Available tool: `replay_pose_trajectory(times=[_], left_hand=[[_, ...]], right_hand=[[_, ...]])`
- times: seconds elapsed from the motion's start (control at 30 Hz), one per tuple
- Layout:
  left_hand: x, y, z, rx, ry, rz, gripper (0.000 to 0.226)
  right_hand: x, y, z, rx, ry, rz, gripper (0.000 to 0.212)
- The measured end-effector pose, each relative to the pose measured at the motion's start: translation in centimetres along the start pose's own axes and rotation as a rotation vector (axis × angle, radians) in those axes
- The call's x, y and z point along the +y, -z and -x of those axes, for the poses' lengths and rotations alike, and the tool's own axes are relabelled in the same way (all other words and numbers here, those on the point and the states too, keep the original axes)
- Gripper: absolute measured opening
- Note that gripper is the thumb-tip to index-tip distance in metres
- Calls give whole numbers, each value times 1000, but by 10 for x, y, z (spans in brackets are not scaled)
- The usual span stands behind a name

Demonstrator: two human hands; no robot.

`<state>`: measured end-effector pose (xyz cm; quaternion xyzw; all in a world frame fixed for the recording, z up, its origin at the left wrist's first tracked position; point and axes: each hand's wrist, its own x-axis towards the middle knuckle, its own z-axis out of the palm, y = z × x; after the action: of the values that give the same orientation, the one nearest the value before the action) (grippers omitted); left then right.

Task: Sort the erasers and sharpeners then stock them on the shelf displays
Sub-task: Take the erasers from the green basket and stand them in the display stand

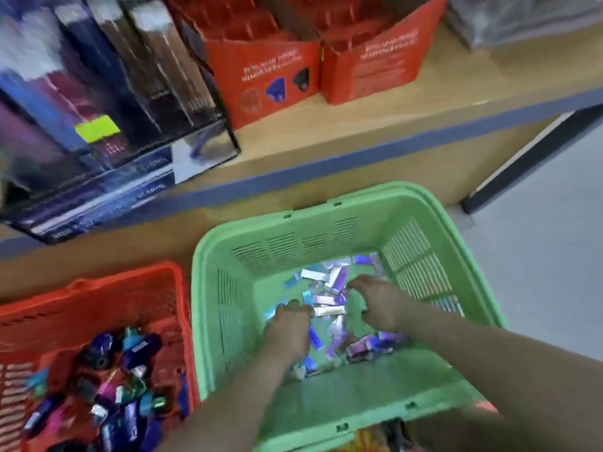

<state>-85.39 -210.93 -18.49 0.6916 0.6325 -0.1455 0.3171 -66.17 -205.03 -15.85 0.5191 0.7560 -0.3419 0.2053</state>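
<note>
Small foil-wrapped erasers [329, 290] lay scattered across the floor of the green basket [228, 243]. Both hands were down among them: the left hand [288, 331] curled onto some, the right hand [378, 305] with fingers bent, its grip too blurred to tell. Sharpeners [111, 380] filled the red basket [98, 288] alongside, below the wooden shelf [375, 125]

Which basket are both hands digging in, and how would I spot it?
Below the wooden shelf two plastic baskets sit side by side. Both hands, left hand and right hand, reach into the green basket, the one on the right. It holds small flat shiny packets; the red basket holds chunkier, darker items.
</note>
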Motion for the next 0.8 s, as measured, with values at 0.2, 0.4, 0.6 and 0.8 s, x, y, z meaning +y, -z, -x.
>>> replay_pose_trajectory(times=[0.2, 0.4, 0.6, 0.8], left_hand=[[3, -35, -48, 3, -121, -206, 74], [5, -46, -61, 82, -49, -193, 45], [-5, -47, -64, -36, 73, -61, 42], [-7, -40, -64, -5, 222, 98, 18]], right_hand=[[2, -35, -68, 102, 75, 126, 79], [7, -47, -97, 234, 58, 198, 61], [14, -49, -100, 252, -55, 100, 49], [22, -57, -79, 133, -94, 97, 38]])
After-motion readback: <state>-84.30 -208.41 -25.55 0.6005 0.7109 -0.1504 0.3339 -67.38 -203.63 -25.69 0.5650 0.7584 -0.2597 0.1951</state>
